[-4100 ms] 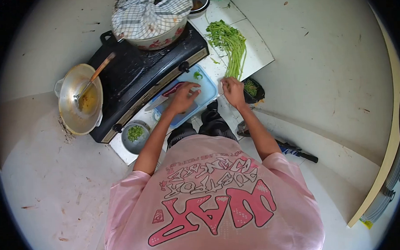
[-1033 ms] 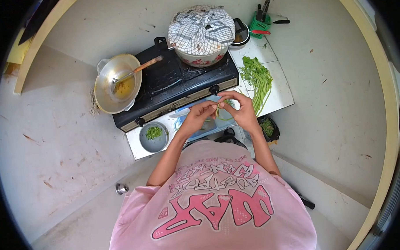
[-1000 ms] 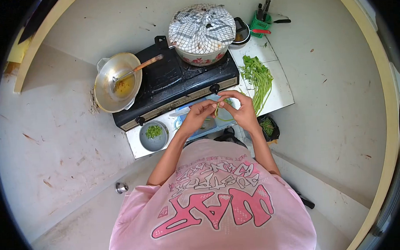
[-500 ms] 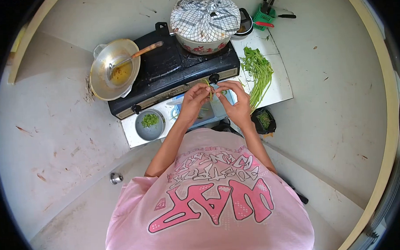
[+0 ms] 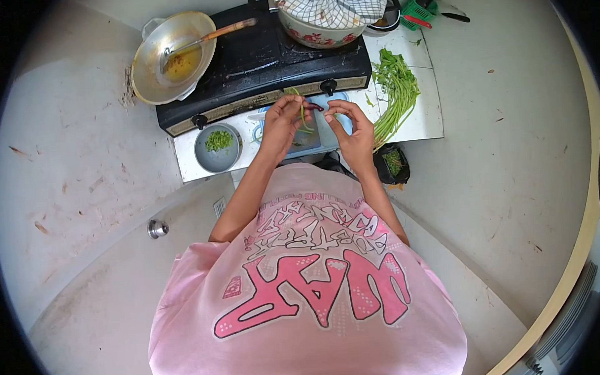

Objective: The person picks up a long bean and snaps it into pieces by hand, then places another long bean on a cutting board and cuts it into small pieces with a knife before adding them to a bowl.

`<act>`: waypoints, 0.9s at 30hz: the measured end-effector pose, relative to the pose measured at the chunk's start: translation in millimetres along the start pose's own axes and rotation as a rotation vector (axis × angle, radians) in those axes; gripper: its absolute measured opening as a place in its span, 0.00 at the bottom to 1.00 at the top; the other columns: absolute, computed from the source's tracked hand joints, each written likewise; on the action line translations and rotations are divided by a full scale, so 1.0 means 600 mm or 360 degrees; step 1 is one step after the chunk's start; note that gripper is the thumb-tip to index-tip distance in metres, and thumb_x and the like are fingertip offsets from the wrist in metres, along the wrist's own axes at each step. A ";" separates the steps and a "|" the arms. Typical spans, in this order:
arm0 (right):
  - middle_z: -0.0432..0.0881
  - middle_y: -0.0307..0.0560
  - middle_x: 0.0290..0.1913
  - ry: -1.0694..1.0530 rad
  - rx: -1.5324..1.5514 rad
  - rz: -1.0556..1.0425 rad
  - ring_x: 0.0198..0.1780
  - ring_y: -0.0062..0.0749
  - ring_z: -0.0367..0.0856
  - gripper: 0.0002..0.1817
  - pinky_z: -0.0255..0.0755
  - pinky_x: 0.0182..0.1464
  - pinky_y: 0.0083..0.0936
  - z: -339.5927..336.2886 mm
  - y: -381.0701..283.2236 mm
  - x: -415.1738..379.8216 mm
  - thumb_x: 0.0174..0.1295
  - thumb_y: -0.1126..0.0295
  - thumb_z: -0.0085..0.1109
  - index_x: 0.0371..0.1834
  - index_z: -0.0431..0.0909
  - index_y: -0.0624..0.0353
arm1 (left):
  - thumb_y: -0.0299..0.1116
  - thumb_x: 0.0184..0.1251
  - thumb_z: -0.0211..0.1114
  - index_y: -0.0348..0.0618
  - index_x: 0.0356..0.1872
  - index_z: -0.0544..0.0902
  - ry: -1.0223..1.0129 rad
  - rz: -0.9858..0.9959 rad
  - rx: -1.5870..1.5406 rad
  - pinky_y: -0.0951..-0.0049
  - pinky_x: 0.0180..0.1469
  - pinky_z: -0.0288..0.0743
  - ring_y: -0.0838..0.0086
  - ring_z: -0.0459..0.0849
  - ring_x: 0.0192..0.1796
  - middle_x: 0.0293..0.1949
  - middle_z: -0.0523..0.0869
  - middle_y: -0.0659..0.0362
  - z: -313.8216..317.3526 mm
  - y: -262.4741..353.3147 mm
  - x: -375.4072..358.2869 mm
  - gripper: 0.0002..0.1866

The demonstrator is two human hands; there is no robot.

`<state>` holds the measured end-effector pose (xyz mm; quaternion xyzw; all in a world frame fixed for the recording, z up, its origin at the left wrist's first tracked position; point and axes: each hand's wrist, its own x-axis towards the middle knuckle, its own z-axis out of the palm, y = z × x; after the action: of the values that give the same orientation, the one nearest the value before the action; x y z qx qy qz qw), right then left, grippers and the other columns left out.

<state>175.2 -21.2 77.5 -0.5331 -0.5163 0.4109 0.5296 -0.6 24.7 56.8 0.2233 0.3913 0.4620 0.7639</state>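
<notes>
One green stem (image 5: 302, 113) is clamped between the left hand's (image 5: 284, 125) thumb and fingers, held above the blue tray (image 5: 329, 137) close to the worktop's (image 5: 428, 117) front edge. The right hand's (image 5: 354, 134) fingertips curl toward the thumb just beside it; whether that grip is apart or pinching a scrap, I cannot tell.

The nearest hazard is probably the knife (image 5: 316, 107), whose dark red handle shows behind the left fingers and whose blade seems to point left: a careless drop of the wrist could meet its edge. A loose pinch, or a hard tug by the right hand, might snap the stem or send bits past the tray and over the front edge.

At the front edge, toward the right corner, the ends of the leafy bundle (image 5: 397, 98) reach out above the dark bag (image 5: 393, 164); a bumping right forearm could drag stalks down into it. By the left front corner, the grey bowl (image 5: 218, 148) of chopped greens stands where a swinging left elbow might knock it off.
</notes>
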 end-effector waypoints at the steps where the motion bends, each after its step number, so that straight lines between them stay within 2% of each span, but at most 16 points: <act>1: 0.88 0.44 0.45 -0.0039 -0.0027 0.0010 0.53 0.25 0.85 0.15 0.72 0.67 0.31 0.000 0.002 0.000 0.67 0.81 0.68 0.56 0.81 0.66 | 0.32 0.82 0.62 0.41 0.53 0.81 0.0008 0.0023 0.0032 0.70 0.53 0.81 0.75 0.85 0.46 0.45 0.86 0.60 -0.009 0.005 0.002 0.08; 2: 0.89 0.42 0.45 -0.0108 -0.0091 0.0026 0.51 0.24 0.85 0.14 0.73 0.65 0.31 -0.001 0.013 0.001 0.68 0.79 0.68 0.56 0.82 0.64 | 0.32 0.82 0.61 0.42 0.53 0.81 0.0036 0.0029 0.0030 0.71 0.52 0.81 0.75 0.85 0.46 0.47 0.85 0.60 -0.018 0.008 0.003 0.08; 5: 0.92 0.46 0.42 -0.0220 -0.0301 0.0187 0.50 0.30 0.90 0.14 0.76 0.60 0.31 0.011 0.091 -0.007 0.64 0.78 0.68 0.53 0.84 0.63 | 0.32 0.82 0.61 0.42 0.53 0.82 0.0071 0.0063 -0.0036 0.72 0.50 0.80 0.74 0.84 0.46 0.48 0.85 0.60 -0.058 0.009 0.005 0.08; 9: 0.93 0.46 0.40 -0.0484 -0.0456 0.0241 0.48 0.39 0.91 0.15 0.79 0.54 0.36 0.055 0.235 -0.037 0.62 0.79 0.65 0.53 0.84 0.60 | 0.32 0.82 0.60 0.44 0.55 0.83 0.0201 0.0085 0.0018 0.76 0.47 0.77 0.77 0.82 0.44 0.48 0.85 0.61 -0.080 0.018 -0.011 0.09; 10: 0.92 0.46 0.41 -0.0576 -0.0484 0.0276 0.48 0.43 0.90 0.16 0.78 0.52 0.40 0.067 0.256 -0.041 0.61 0.78 0.63 0.53 0.84 0.58 | 0.32 0.82 0.60 0.45 0.56 0.83 0.0259 0.0076 0.0027 0.77 0.46 0.76 0.79 0.81 0.43 0.47 0.85 0.62 -0.078 0.021 -0.017 0.09; 13: 0.91 0.44 0.44 -0.0753 -0.0871 -0.0013 0.51 0.43 0.87 0.16 0.75 0.52 0.45 0.092 0.291 -0.050 0.59 0.78 0.62 0.51 0.85 0.57 | 0.32 0.83 0.59 0.46 0.57 0.82 0.0277 0.0070 0.0069 0.77 0.45 0.75 0.81 0.80 0.42 0.45 0.85 0.64 -0.086 0.023 -0.030 0.10; 16: 0.90 0.44 0.47 -0.0797 -0.1043 -0.0156 0.54 0.44 0.84 0.16 0.72 0.52 0.48 0.088 0.297 -0.060 0.58 0.77 0.62 0.51 0.86 0.55 | 0.34 0.83 0.60 0.47 0.58 0.82 0.0300 0.0041 0.0108 0.78 0.44 0.75 0.81 0.79 0.40 0.45 0.85 0.64 -0.093 0.025 -0.038 0.10; 22: 0.89 0.51 0.50 -0.0566 -0.0981 -0.0224 0.57 0.49 0.84 0.18 0.74 0.57 0.44 0.051 0.291 -0.061 0.58 0.79 0.62 0.52 0.86 0.56 | 0.37 0.82 0.62 0.46 0.53 0.82 0.0314 0.0049 0.0151 0.76 0.44 0.75 0.81 0.79 0.41 0.44 0.87 0.62 -0.106 0.024 -0.046 0.09; 25: 0.89 0.54 0.51 -0.0337 -0.0939 -0.0115 0.55 0.50 0.86 0.15 0.77 0.57 0.41 0.034 0.257 -0.053 0.62 0.78 0.62 0.52 0.86 0.58 | 0.37 0.82 0.62 0.46 0.51 0.83 0.0274 0.0050 0.0156 0.76 0.46 0.76 0.81 0.80 0.42 0.44 0.87 0.62 -0.109 0.018 -0.046 0.08; 27: 0.90 0.53 0.50 -0.0212 -0.0725 0.0103 0.53 0.46 0.88 0.12 0.78 0.55 0.37 0.033 0.228 -0.046 0.66 0.76 0.62 0.52 0.86 0.59 | 0.36 0.82 0.62 0.45 0.50 0.83 0.0235 0.0043 0.0158 0.75 0.47 0.77 0.80 0.81 0.44 0.44 0.86 0.62 -0.104 0.016 -0.044 0.08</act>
<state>167.7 -33.0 -63.1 -0.6269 -0.6121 0.3347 0.3469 -62.8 4.6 36.7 0.2315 0.4661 0.4676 0.7145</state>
